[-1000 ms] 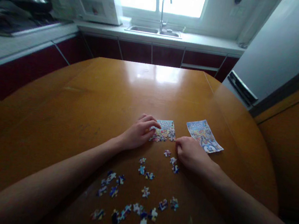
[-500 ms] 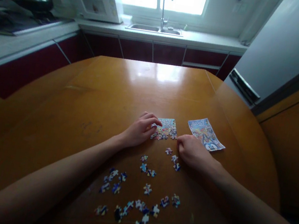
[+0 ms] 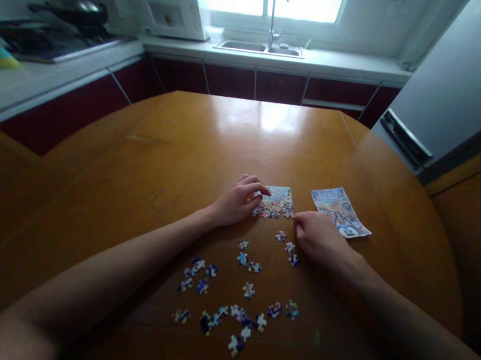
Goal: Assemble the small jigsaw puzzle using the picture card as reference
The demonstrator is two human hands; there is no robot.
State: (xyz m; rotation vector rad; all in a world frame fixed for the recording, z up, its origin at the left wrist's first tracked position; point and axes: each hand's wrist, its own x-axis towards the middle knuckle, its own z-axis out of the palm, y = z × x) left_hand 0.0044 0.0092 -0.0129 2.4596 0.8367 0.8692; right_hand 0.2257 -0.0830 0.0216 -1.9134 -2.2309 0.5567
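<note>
A partly assembled jigsaw puzzle lies flat on the wooden table, its lower edge jagged. My left hand rests at its left side, fingers apart, with the index finger reaching over the top and the thumb by the edge. At the puzzle's lower right corner, my right hand is closed in a pinch on a puzzle piece, mostly hidden by the fingertips. A single loose piece lies just below the puzzle. Beside my right hand is a printed picture sheet, partly covered by that hand.
Several loose puzzle pieces are scattered between my forearms, with a cluster near my left forearm. The table has a rounded edge. Beyond it are a sink, a microwave, a pan on the stove and a fridge.
My view has turned a little left and down, so everything sits slightly further right in the frame. Both hands stay at the puzzle, with the right fingertips still against its lower right corner.
</note>
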